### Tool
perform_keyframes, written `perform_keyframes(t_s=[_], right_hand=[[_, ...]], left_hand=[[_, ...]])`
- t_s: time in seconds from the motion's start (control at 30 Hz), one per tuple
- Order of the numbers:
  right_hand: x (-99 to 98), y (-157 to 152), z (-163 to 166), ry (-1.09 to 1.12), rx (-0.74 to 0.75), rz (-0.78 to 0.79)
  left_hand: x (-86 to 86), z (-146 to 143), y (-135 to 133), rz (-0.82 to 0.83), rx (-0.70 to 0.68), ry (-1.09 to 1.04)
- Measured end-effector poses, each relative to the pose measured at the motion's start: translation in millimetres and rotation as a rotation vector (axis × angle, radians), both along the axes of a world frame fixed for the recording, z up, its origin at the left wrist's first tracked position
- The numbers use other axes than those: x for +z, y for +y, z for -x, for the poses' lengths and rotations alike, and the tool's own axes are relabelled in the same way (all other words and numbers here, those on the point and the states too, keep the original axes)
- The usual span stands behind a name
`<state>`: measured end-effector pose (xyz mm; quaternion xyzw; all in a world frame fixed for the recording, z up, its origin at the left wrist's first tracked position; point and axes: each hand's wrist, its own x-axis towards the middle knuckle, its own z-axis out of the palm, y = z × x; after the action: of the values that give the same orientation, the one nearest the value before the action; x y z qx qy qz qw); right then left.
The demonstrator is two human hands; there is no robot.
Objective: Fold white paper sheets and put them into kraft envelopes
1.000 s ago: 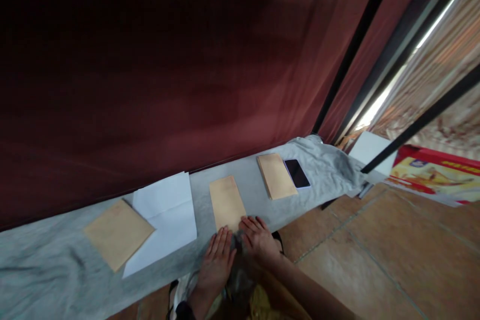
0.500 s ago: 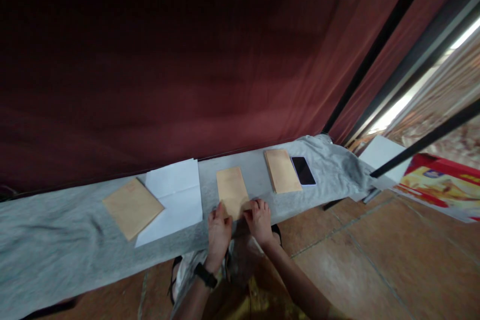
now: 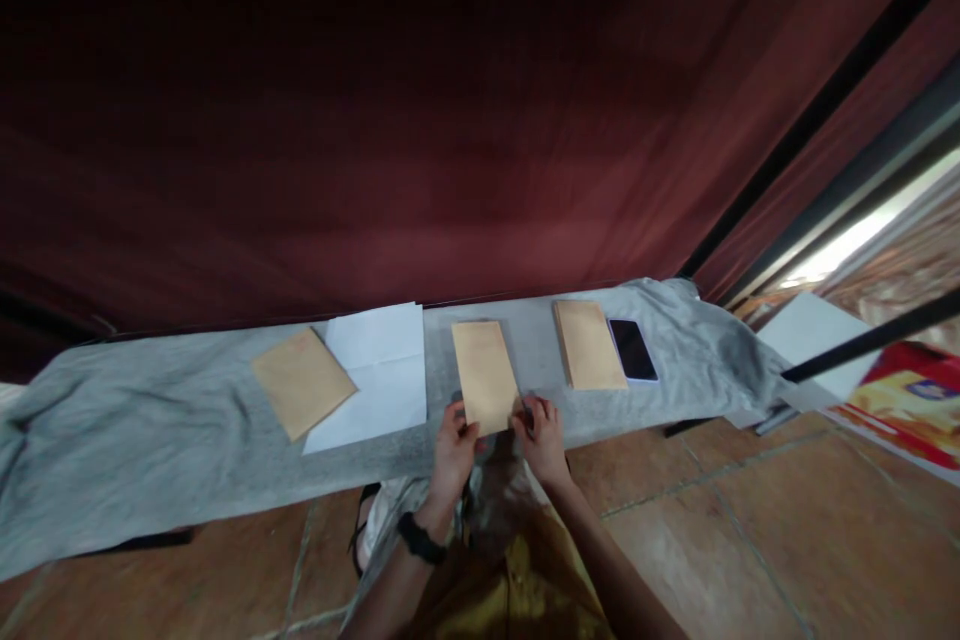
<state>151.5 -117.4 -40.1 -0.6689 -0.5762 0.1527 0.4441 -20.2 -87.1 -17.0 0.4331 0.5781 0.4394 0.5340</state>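
Observation:
A tan kraft-paper envelope (image 3: 486,372) is in front of me at the near part of the cloth-covered bench. My left hand (image 3: 453,452) pinches its near left corner between thumb and fingers. At the near right corner, my right hand (image 3: 541,438) has its fingers closed on the edge. The near edge looks slightly raised off the cloth. To the right lies a stack of similar envelopes (image 3: 592,346). On the left, another tan envelope or small pile (image 3: 303,384) partly overlaps white paper sheets (image 3: 388,372).
A phone (image 3: 634,350) lies beside the stack on the grey cloth (image 3: 165,430) over the narrow bench. Behind it hangs a dark red curtain (image 3: 420,160). At right stand a dark metal bar (image 3: 825,110) and a red-and-yellow box (image 3: 911,402); the tiled floor (image 3: 675,540) is below.
My view has shifted, so the bench things appear farther right. Both hands still hold the envelope's near corners, and its near edge shows more plainly now.

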Motion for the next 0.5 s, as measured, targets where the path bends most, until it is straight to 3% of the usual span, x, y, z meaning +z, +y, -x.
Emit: perform_keyframes(t_s=[0.07,0.23,0.37,0.5], right_hand=[[-1.7,-9,-6,0.327,-0.006,0.033],[3.2,-21,-11,1.046,0.052,0.442],[14.3,-18,-5,1.242,0.016,0.435],[21.8,-8,-18,1.266,-0.09,0.34]], left_hand=[[9.6,-4,-4,0.003,0.032,-0.126],[21.2,-28,-9,-0.029,-0.016,-0.216],[17.7,-53,-14,-0.029,-0.095,-0.213],[12.3,-51,-14,-0.093,-0.177,-0.087]])
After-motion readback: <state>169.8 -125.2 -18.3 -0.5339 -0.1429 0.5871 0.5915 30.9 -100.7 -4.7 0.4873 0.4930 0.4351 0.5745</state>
